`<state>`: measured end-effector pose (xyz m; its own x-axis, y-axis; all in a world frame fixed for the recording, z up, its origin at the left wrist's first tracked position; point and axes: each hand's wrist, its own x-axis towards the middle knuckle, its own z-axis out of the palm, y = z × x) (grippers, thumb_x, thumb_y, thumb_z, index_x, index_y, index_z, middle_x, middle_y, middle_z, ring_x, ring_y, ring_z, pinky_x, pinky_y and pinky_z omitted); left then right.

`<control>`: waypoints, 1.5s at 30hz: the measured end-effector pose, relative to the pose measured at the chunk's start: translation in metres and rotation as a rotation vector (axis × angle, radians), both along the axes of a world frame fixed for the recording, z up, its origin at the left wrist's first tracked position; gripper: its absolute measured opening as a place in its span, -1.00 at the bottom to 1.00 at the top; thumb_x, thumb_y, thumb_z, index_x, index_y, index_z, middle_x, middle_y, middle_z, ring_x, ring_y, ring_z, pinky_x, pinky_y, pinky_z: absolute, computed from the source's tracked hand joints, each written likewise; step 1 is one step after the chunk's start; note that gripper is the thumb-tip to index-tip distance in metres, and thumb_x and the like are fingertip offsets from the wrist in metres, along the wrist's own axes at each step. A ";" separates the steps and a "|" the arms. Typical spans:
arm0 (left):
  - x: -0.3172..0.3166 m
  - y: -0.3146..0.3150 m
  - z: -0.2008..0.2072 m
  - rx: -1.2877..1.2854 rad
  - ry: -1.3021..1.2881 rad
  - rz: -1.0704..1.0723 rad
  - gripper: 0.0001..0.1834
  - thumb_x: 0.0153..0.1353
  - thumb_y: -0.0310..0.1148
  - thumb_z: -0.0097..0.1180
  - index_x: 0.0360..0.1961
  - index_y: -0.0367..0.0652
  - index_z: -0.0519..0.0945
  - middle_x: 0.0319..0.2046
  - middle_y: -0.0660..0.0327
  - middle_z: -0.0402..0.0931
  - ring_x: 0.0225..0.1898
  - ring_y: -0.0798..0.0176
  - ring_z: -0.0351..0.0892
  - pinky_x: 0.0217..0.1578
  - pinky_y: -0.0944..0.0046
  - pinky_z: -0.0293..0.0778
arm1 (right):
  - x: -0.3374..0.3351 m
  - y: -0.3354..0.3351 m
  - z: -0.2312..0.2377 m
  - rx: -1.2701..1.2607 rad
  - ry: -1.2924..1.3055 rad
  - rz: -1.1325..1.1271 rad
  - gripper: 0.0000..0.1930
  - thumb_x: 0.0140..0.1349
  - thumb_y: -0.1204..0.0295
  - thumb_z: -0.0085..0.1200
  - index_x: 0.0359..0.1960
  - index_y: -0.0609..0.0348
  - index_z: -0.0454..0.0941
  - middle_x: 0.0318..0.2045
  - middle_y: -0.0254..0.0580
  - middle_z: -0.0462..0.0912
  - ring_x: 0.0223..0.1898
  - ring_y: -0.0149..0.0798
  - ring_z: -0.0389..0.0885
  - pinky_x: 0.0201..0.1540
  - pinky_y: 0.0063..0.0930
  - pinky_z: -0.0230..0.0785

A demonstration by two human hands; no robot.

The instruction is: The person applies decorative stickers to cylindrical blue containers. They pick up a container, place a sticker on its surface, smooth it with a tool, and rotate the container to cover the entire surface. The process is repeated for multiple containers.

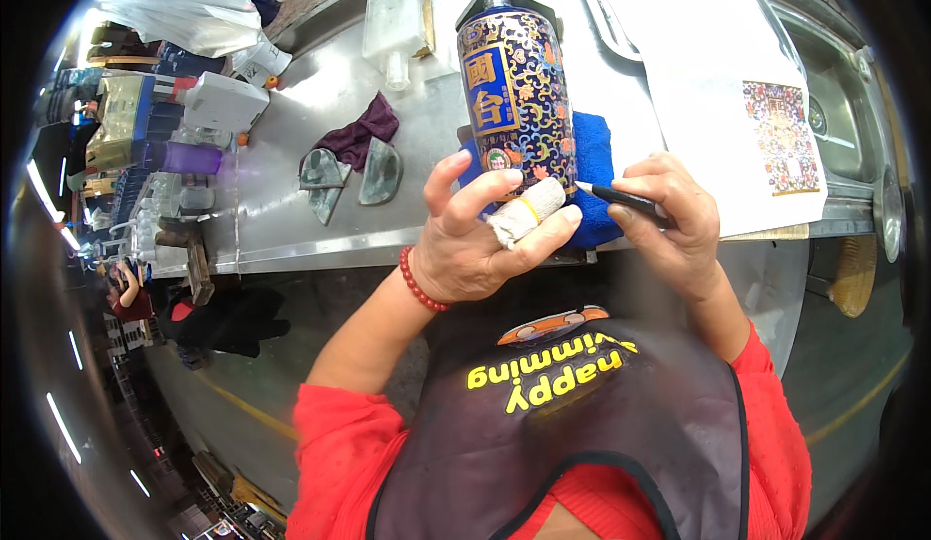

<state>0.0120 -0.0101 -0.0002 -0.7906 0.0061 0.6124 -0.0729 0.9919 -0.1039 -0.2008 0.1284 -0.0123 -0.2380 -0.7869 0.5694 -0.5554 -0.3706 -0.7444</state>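
A dark blue bottle (pixel 529 94) with a multicoloured floral pattern and gold-framed panel lies with its neck away from me, its near end over a blue towel (pixel 593 142). My left hand (pixel 475 235) grips that near end, fingers curved around it. One finger is wrapped in white cloth (pixel 529 213) tied with a yellow band. Between the fingertips of my right hand (pixel 679 215) is a slim black pen-like tool (pixel 626 199). Its pale, pointed tip meets or nearly meets the bottle's lower right edge; I cannot tell whether it is a pen or a blade.
On the metal worktop (pixel 291 210) at left lie a maroon cloth (pixel 364 133) and green stone-like pieces (pixel 380 172). Behind them rests a clear glass bottle (pixel 396 26). A white sheet with a printed floral panel (pixel 781 138) lies at right, beside a sink (pixel 834 104).
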 end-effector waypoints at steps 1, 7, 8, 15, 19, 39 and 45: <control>-0.001 -0.002 0.003 -0.031 0.000 -0.026 -0.54 -0.02 -0.38 0.40 -0.08 0.36 0.61 -0.09 0.51 0.50 0.06 0.26 0.37 0.28 -0.09 0.19 | 0.002 0.000 -0.002 0.006 -0.039 -0.004 -0.79 0.12 0.63 0.29 -0.20 0.28 0.59 -0.35 -0.16 0.59 -0.36 -0.33 0.49 -0.36 -0.53 0.28; -0.005 -0.009 0.021 -0.049 -0.072 -0.136 -0.60 -0.01 -0.36 0.36 -0.10 0.31 0.64 -0.14 0.53 0.49 0.01 0.30 0.37 0.25 -0.02 0.25 | 0.016 -0.019 -0.004 0.138 -0.471 0.080 -0.84 0.29 0.54 0.21 -0.13 0.28 0.56 -0.35 -0.29 0.60 -0.39 -0.53 0.49 -0.36 -0.67 0.32; -0.006 -0.009 0.023 -0.046 -0.090 -0.152 -0.61 -0.01 -0.36 0.34 -0.11 0.29 0.64 -0.15 0.51 0.49 0.01 0.29 0.37 0.24 0.00 0.28 | 0.017 -0.022 -0.004 0.164 -0.564 0.077 -0.84 0.30 0.51 0.20 -0.13 0.28 0.57 -0.36 -0.30 0.62 -0.38 -0.54 0.52 -0.35 -0.65 0.36; -0.017 -0.011 0.024 -0.005 -0.116 -0.242 -0.70 -0.03 -0.32 0.17 -0.18 0.14 0.64 -0.31 0.43 0.57 -0.01 0.25 0.40 0.14 0.12 0.43 | 0.014 -0.037 -0.006 0.199 -0.642 0.064 -0.83 0.39 0.41 0.14 -0.12 0.25 0.53 -0.39 -0.44 0.60 -0.36 -0.65 0.49 -0.32 -0.73 0.38; -0.013 -0.010 0.028 0.016 -0.096 -0.189 -0.74 0.02 -0.35 0.18 -0.21 0.13 0.65 -0.35 0.41 0.53 -0.03 0.24 0.42 0.12 0.13 0.45 | 0.014 -0.037 -0.009 0.243 -0.734 0.073 -0.79 0.33 0.37 0.21 -0.11 0.23 0.55 -0.34 -0.33 0.65 -0.30 -0.55 0.55 -0.27 -0.61 0.43; -0.016 -0.005 0.030 0.017 -0.137 -0.177 -0.72 -0.01 -0.35 0.18 -0.20 0.11 0.67 -0.38 0.41 0.52 -0.03 0.24 0.42 0.12 0.13 0.47 | 0.018 -0.037 -0.014 0.185 -0.687 0.067 -0.82 0.40 0.40 0.13 -0.10 0.25 0.53 -0.35 -0.41 0.63 -0.32 -0.63 0.54 -0.29 -0.70 0.43; 0.004 -0.002 0.020 0.040 -0.053 -0.054 -0.70 0.03 -0.41 0.25 -0.16 0.10 0.69 -0.32 0.37 0.57 -0.07 0.19 0.41 0.06 0.06 0.47 | 0.016 -0.035 -0.011 0.184 -0.642 0.049 -0.83 0.38 0.42 0.14 -0.12 0.26 0.55 -0.36 -0.38 0.62 -0.34 -0.60 0.52 -0.28 -0.65 0.42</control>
<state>0.0165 -0.0119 0.0198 -0.8212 0.0253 0.5701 -0.0150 0.9977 -0.0660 -0.1848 0.0929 -0.0232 -0.4465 -0.8761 0.1819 0.0334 -0.2194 -0.9751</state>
